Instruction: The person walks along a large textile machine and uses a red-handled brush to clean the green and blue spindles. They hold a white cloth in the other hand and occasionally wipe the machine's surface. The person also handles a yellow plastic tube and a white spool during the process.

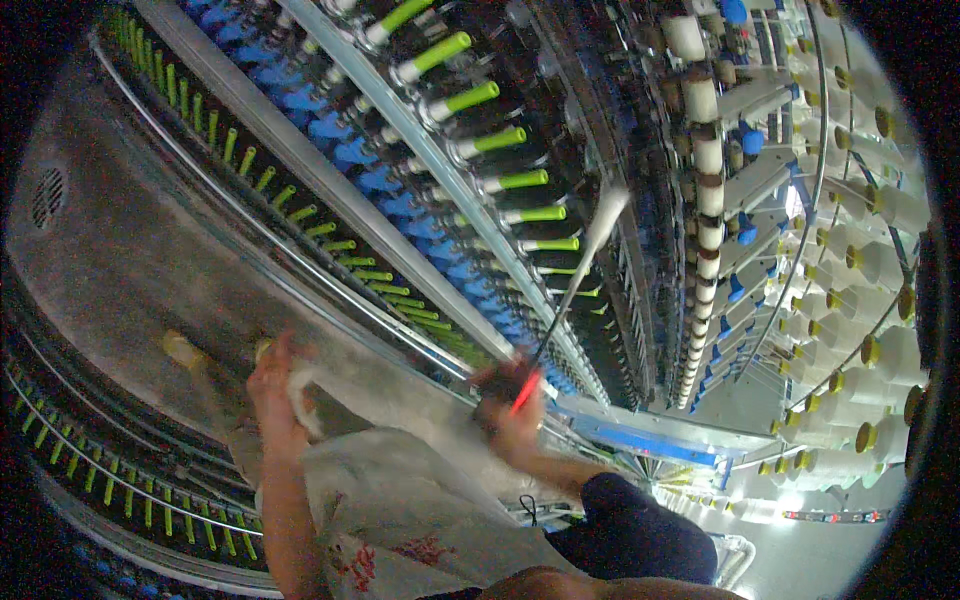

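Note:
My right hand [512, 415] is closed round the red handle [525, 392] of a thin dark rod. A fluffy white tip [606, 212] tops the rod, slanting up over the spinning machine beside a row of bright green bobbins [523, 180]. Low at the left, my left hand [276, 385] hangs in front of my body, its fingers curled and blurred. A white tuft that looks like loose fibre [301, 398] lies against its palm. Part of the tuft is hidden by the fingers.
A metal rail [300, 265] runs along the machine, below a second row of green bobbins [285, 195]. White yarn cones [895, 350] hang at the right. Another machine with green bobbins [110, 470] stands at the lower left. The grey floor [130, 230] lies between, with a round grate [48, 198].

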### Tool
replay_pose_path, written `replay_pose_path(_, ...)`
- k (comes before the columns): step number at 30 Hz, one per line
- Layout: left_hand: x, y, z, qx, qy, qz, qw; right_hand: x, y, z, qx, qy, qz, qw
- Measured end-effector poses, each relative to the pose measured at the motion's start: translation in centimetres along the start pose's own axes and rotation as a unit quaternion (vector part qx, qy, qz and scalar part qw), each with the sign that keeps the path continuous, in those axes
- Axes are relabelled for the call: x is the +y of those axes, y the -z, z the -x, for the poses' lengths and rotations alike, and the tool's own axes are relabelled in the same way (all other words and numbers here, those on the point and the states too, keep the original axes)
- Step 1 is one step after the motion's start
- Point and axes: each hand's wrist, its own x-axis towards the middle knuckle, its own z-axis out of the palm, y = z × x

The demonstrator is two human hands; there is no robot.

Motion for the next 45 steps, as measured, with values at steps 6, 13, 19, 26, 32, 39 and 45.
replay_pose_path(6,5.1,-0.4,-2.0,-0.148,-0.123,0.023,0.981,5.4,-3.0,8.5,-0.470,-0.022,0.077,0.879)
replay_pose_path(13,16.8,13.6,-5.7,0.305,-0.139,0.182,0.925,-5.6,-5.8,-2.4,-0.381,-0.003,0.065,0.922)
replay_pose_path(19,13.8,18.5,-4.2,0.212,-0.117,0.170,0.955,-24.8,-12.8,-21.6,-0.226,-0.021,-0.406,0.885)
replay_pose_path(26,15.5,21.7,-5.5,0.156,-0.046,0.253,0.954,-30.8,-14.7,-29.5,-0.168,-0.089,-0.364,0.912)
replay_pose_path(32,21.4,20.6,-7.7,0.266,-0.022,0.106,0.958,-29.7,-16.0,-27.0,-0.123,-0.048,-0.280,0.951)
replay_pose_path(39,30.6,13.6,-8.1,0.023,-0.026,0.027,0.999,-18.3,-24.4,-3.7,0.002,0.025,-0.065,0.998)
replay_pose_path(45,38.7,13.1,-9.7,-0.058,-0.121,0.038,0.990,-16.3,-33.9,10.7,-0.513,-0.053,0.058,0.855)
